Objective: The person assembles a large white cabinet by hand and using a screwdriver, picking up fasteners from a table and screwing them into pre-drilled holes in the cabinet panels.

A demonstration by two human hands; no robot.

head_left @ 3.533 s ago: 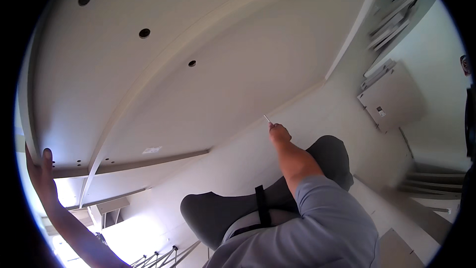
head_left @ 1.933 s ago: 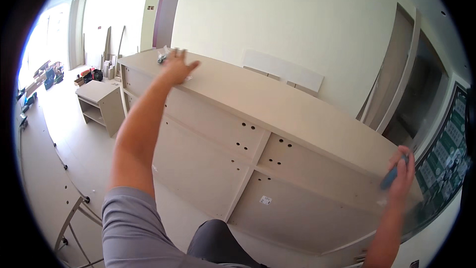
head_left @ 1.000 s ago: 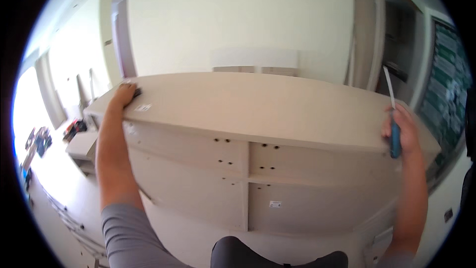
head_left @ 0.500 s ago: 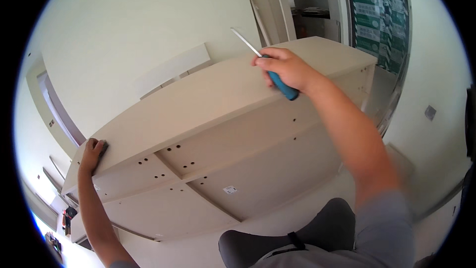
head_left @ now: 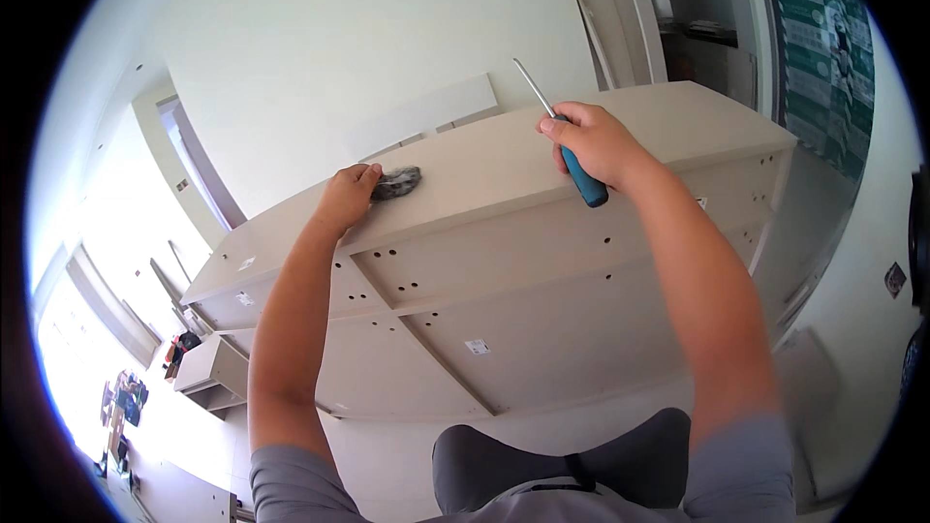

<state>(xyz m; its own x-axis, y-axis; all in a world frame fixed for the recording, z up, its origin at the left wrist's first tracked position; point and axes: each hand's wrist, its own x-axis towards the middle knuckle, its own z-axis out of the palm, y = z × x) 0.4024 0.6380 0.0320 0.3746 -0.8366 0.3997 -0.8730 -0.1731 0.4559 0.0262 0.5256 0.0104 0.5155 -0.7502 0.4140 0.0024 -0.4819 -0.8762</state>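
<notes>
Pale wall (head_left: 387, 48) backs the work area in the head view, with green sheeting (head_left: 823, 68) at the right. Before the wall lies a long beige cabinet (head_left: 504, 160), its broad top running across the view and its near face showing dividers, drilled holes and a white label (head_left: 477, 347).

Left hand (head_left: 347, 199): clamped on the near end of a bag (head_left: 399, 182) with dark contents, too small to identify. Bag rests on the cabinet top. Right hand (head_left: 599, 147): fingers wrapped round a teal-handled screwdriver (head_left: 581, 174), shaft tilted up and leftward toward the wall. Whether this hand touches the top cannot be told.

Handling, in this inspector's judgement: a firm grip on the bag, well inside the front edge, guards against spilling; the screwdriver tip is best aimed away from the left arm and off the finish.

Edges: the screwdriver's butt reaches the line of the front edge. A white panel (head_left: 436, 111) behind the far edge probably limits reach that way. Hands are well apart; sideways movement along the top appears easiest. Both knees (head_left: 562, 470) are below, before the near face.
</notes>
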